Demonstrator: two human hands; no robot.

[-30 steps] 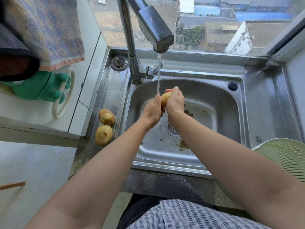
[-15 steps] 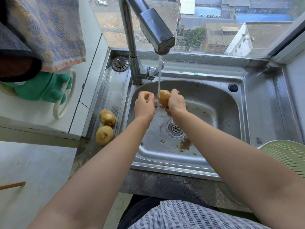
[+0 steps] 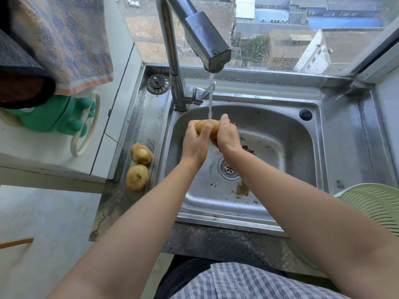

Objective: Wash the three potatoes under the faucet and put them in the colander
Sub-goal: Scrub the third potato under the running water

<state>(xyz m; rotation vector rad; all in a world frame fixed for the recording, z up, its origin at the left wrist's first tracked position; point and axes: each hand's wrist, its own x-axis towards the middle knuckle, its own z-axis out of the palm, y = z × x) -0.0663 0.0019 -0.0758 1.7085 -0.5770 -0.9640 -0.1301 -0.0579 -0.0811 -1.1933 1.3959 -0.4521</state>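
Both hands hold one yellow-brown potato [image 3: 205, 127] over the steel sink [image 3: 269, 152], right under the thin stream from the faucet [image 3: 207, 46]. My left hand [image 3: 195, 143] wraps its left side with the thumb across the front. My right hand [image 3: 227, 134] grips its right side. Two more potatoes lie side by side on the sink's left ledge, one farther [image 3: 141, 153] and one nearer [image 3: 137, 177]. The pale green colander [image 3: 375, 203] sits at the right edge of the view, partly cut off.
Brown dirt and scraps lie in the basin around the drain [image 3: 228, 169]. A green rubber glove [image 3: 54, 117] and hanging towels [image 3: 64, 39] are at the left, above a white ledge. A sink strainer plug [image 3: 158, 83] rests beside the faucet base. A window is behind the sink.
My left hand, off the potato half a second ago, has closed on it again. The potato now lies sideways between both hands under the water.
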